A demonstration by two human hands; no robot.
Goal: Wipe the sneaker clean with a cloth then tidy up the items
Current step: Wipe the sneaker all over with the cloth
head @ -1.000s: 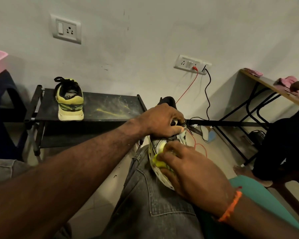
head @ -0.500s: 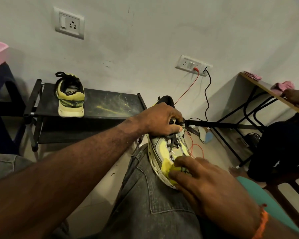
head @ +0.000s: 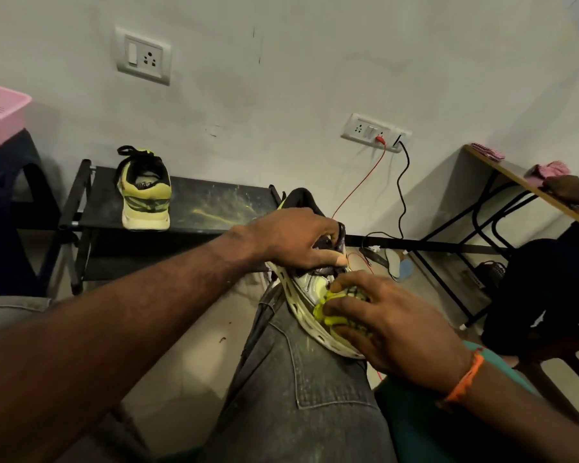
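Observation:
A yellow-and-white sneaker (head: 306,304) rests on its side on my right thigh in grey jeans, sole toward the left. My left hand (head: 298,238) grips it at the collar and laces. My right hand (head: 388,322) presses a bunched yellow cloth (head: 328,310) against the sneaker's upper, covering most of the toe end. The matching second sneaker (head: 145,192) stands upright, heel toward me, on a low black rack (head: 214,208) against the wall.
A pink basket (head: 0,115) sits on a dark stool at far left. Red and black cables (head: 401,182) hang from a wall socket to the floor. At right, a desk (head: 515,175) holds pink cloths, with another person's hand and dark clothing beside it.
My right hand has slid the yellow cloth along the sneaker's upper, down toward the toe and back up. My left hand keeps its hold on the collar.

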